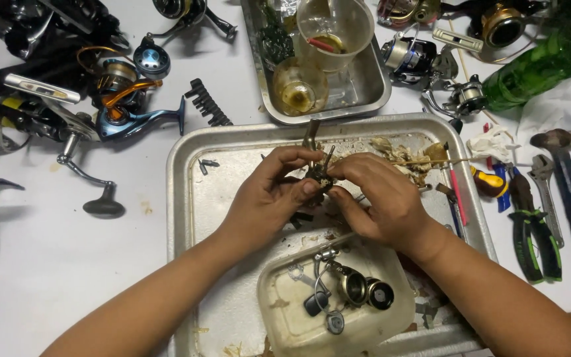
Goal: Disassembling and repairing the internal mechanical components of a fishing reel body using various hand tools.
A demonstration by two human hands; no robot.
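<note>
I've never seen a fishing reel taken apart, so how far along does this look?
Done: small parts already lie loose in the plastic tub. In hand: the left hand and right hand both grip the dark reel body over the metal tray. Left: whole reels wait on the table.

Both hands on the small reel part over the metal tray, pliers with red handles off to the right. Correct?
Not quite: in the head view the pliers have green-and-black handles. Both the left hand and right hand do hold the small reel part over the metal tray.
</note>
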